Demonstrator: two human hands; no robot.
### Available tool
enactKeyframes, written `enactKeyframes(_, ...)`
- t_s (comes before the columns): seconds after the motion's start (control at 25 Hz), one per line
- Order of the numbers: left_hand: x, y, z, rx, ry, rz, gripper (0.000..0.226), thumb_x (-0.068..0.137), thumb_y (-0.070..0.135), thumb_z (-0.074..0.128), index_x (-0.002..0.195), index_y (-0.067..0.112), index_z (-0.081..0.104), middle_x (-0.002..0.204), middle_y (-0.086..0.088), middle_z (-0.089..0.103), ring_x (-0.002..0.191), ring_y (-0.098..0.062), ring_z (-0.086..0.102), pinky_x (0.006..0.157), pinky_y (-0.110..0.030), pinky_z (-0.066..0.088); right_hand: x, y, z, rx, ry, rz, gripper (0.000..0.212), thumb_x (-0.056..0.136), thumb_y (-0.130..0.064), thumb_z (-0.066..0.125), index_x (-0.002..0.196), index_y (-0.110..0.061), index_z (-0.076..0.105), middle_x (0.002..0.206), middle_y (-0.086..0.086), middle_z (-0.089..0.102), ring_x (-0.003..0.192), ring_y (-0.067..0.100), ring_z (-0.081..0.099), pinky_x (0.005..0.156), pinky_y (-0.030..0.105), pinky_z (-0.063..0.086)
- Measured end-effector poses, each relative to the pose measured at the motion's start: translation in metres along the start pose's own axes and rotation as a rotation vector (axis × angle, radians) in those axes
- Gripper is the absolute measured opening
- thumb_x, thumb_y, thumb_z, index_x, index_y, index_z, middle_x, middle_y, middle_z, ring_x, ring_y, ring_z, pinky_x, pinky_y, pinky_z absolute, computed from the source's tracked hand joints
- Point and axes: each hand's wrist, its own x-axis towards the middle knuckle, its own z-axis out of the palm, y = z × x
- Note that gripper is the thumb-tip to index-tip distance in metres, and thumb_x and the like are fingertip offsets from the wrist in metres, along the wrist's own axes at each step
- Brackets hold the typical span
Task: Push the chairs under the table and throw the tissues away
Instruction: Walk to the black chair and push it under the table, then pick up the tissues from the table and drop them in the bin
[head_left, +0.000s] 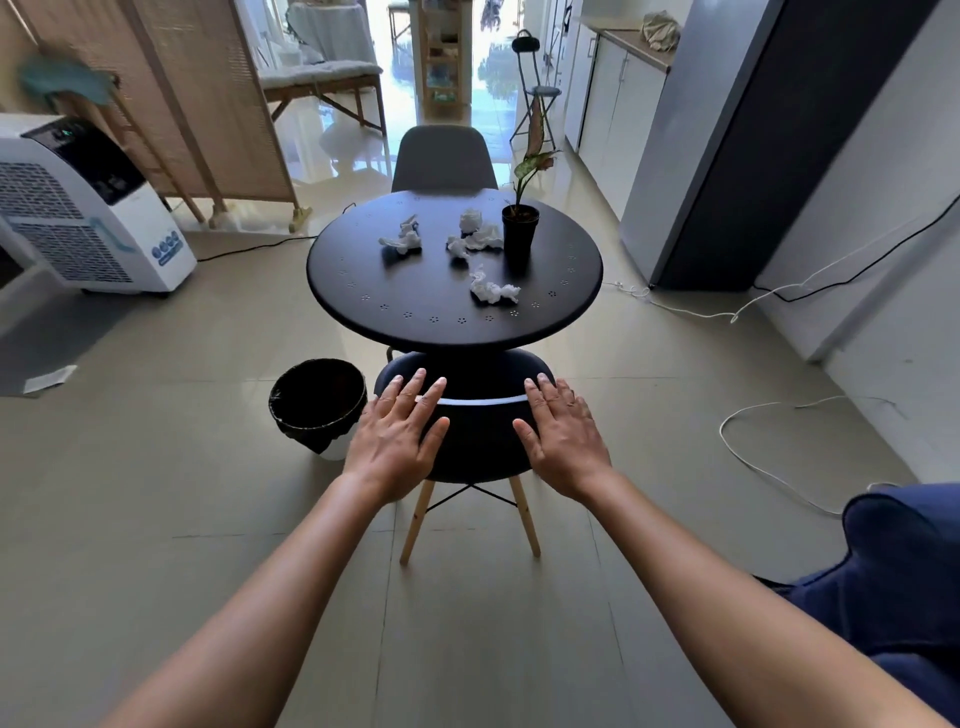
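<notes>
Both hands, left hand (396, 432) and right hand (562, 435), lay flat with fingers (418, 387) spread on black plastic chair (480, 441) back, seat tucked beneath round black tabletop (363, 270) ahead, crumpled white tissues (493, 291) beyond, black-lined bin (317, 402) left of fingers.

arms: 2 bare forearms (291, 597) — no sleeves | clothing: dark-blue fabric (904, 571)

round black table (363, 275) | crumpled tissues (493, 291) | potted plant (520, 234)

Home: fridge (737, 140), dining table (363, 270)
</notes>
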Motion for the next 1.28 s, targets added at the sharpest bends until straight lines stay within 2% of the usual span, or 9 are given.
enactKeyframes(0.16, -0.055, 0.007, 0.000, -0.021, -0.008, -0.084, 0.053, 0.098, 0.045, 0.027, 0.148, 0.036, 0.009, 0.161, 0.005, 0.005, 0.149, -0.017, 0.001, 0.122, -0.042, 0.005, -0.047, -0.001, 0.007, 0.024, 0.006, 0.039, 0.058, 0.098, -0.044, 0.028, 0.150, -0.024, 0.010, 0.161, -0.001, 0.003, 0.148, 0.018, -0.004, 0.121, 0.040, -0.003)
enactKeyframes(0.48, -0.178, -0.021, 0.034, -0.161, -0.199, -0.393, 0.052, 0.099, 0.043, 0.028, 0.149, 0.032, 0.017, 0.161, 0.002, 0.012, 0.148, -0.020, 0.009, 0.121, -0.041, 0.014, -0.131, -0.001, 0.070, 0.048, -0.212, 0.106, 0.055, 0.098, -0.041, 0.031, 0.147, -0.018, 0.022, 0.159, 0.006, 0.016, 0.147, 0.026, 0.010, 0.121, 0.042, 0.011)
enactKeyframes(0.6, -0.219, -0.061, 0.050, -0.175, -0.297, -0.496, 0.052, 0.099, 0.041, 0.031, 0.148, 0.026, 0.023, 0.159, -0.003, 0.019, 0.146, -0.021, 0.016, 0.121, -0.040, 0.019, -0.138, -0.019, 0.100, 0.081, -0.340, 0.127, 0.053, 0.099, -0.037, 0.034, 0.144, -0.009, 0.030, 0.154, 0.014, 0.028, 0.143, 0.028, 0.021, 0.119, 0.040, 0.020)
enactKeyframes(0.72, -0.250, -0.114, 0.054, -0.171, -0.377, -0.623, 0.051, 0.099, 0.040, 0.032, 0.146, 0.022, 0.028, 0.155, -0.007, 0.027, 0.143, -0.024, 0.025, 0.118, -0.041, 0.026, -0.129, -0.058, 0.132, 0.079, -0.444, 0.109, 0.051, 0.099, -0.036, 0.034, 0.142, -0.006, 0.035, 0.149, 0.014, 0.037, 0.140, 0.027, 0.029, 0.117, 0.038, 0.026)
enactKeyframes(0.88, -0.278, -0.195, 0.052, -0.196, -0.440, -0.746, 0.050, 0.099, 0.040, 0.032, 0.144, 0.018, 0.034, 0.151, -0.012, 0.035, 0.139, -0.029, 0.033, 0.117, -0.038, 0.030, -0.100, -0.135, 0.174, 0.164, -0.488, 0.166, 0.043, 0.099, -0.032, 0.036, 0.127, -0.003, 0.052, 0.134, 0.018, 0.055, 0.125, 0.031, 0.049, 0.105, 0.038, 0.039)
enactKeyframes(1.04, -0.290, -0.268, 0.048, -0.252, -0.500, -0.839, 0.051, 0.099, 0.039, 0.030, 0.143, 0.013, 0.035, 0.150, -0.016, 0.038, 0.138, -0.031, 0.036, 0.116, -0.037, 0.029, -0.071, -0.209, 0.205, 0.272, -0.539, 0.267, 0.038, 0.099, -0.029, 0.037, 0.122, -0.006, 0.057, 0.128, 0.016, 0.059, 0.121, 0.032, 0.052, 0.100, 0.035, 0.041)
enactKeyframes(1.12, -0.286, -0.295, 0.041, -0.301, -0.482, -0.875, 0.051, 0.100, 0.038, 0.030, 0.143, 0.011, 0.036, 0.150, -0.015, 0.037, 0.138, -0.030, 0.035, 0.117, -0.036, 0.028, -0.054, -0.234, 0.213, 0.332, -0.562, 0.300, 0.035, 0.100, -0.030, 0.036, 0.111, -0.008, 0.061, 0.114, 0.013, 0.062, 0.112, 0.028, 0.054, 0.096, 0.034, 0.042)
enactKeyframes(1.2, -0.273, -0.324, 0.034, -0.355, -0.451, -0.905, 0.050, 0.100, 0.037, 0.031, 0.142, 0.011, 0.037, 0.151, -0.014, 0.037, 0.139, -0.028, 0.034, 0.117, -0.035, 0.027, -0.026, -0.257, 0.223, 0.347, -0.568, 0.325, 0.037, 0.100, -0.030, 0.034, 0.098, -0.006, 0.062, 0.097, 0.010, 0.059, 0.102, 0.028, 0.055, 0.085, 0.033, 0.041)
enactKeyframes(1.28, -0.252, -0.356, 0.028, -0.373, -0.429, -0.910, 0.049, 0.100, 0.035, 0.031, 0.141, 0.009, 0.039, 0.150, -0.013, 0.038, 0.140, -0.027, 0.033, 0.117, -0.034, 0.027, 0.009, -0.277, 0.233, 0.346, -0.563, 0.348, 0.041, 0.099, -0.029, 0.034, 0.082, -0.004, 0.060, 0.089, 0.012, 0.057, 0.097, 0.030, 0.057, 0.079, 0.033, 0.040)
